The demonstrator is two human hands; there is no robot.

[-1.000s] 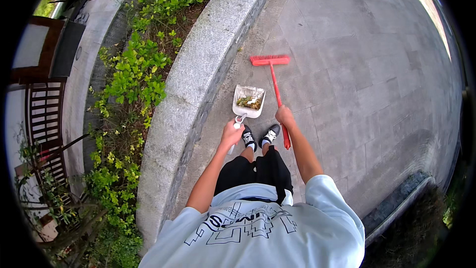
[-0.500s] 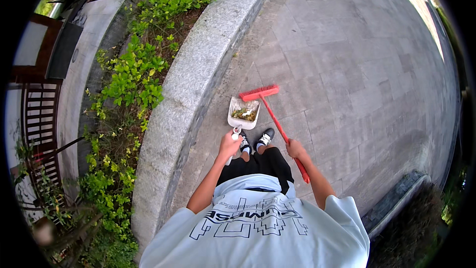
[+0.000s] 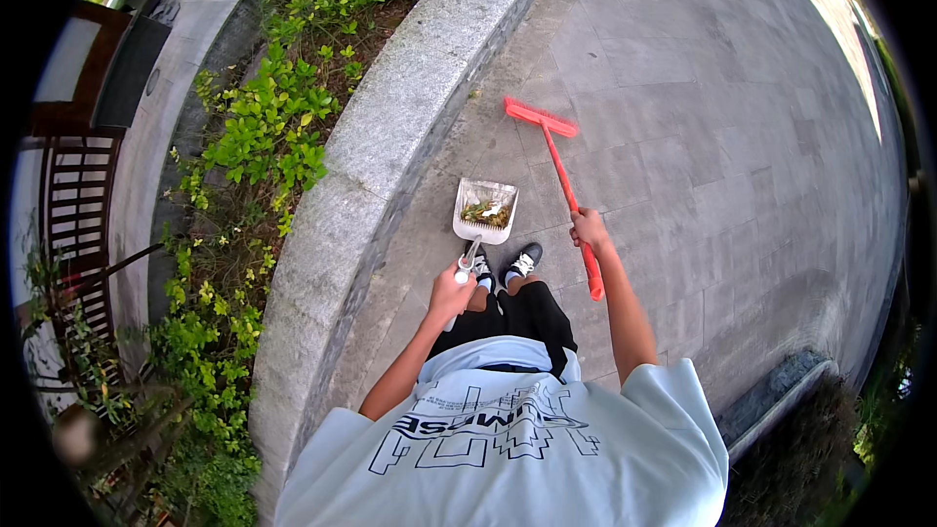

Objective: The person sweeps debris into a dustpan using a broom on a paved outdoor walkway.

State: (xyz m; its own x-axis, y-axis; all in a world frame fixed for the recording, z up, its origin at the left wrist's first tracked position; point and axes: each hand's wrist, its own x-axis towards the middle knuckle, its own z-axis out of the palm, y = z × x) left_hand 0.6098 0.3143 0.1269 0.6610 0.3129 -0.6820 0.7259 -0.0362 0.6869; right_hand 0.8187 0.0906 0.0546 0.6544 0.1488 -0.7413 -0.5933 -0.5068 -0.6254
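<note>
My left hand (image 3: 452, 293) is closed around the handle of a white dustpan (image 3: 467, 232), which rests on the paving just ahead of my shoes. Leaves and a bit of white litter (image 3: 487, 214) lie inside the pan. My right hand (image 3: 589, 227) grips the red handle of a broom (image 3: 560, 168), its fingers wrapped round the shaft. The broom's wide red head (image 3: 540, 117) is out beyond the dustpan and a little to its right, apart from it. Whether the bristles touch the ground I cannot tell.
Grey stone paving (image 3: 683, 137) spreads ahead and to the right. A curved granite kerb (image 3: 366, 146) runs along my left, with a bed of green shrubs (image 3: 264, 137) behind it. At the lower right sits a low stone edge (image 3: 781, 395).
The broom has moved forward and to the right, away from the dustpan's mouth, and its head has turned. My right arm has stretched out with it. The dustpan has barely shifted.
</note>
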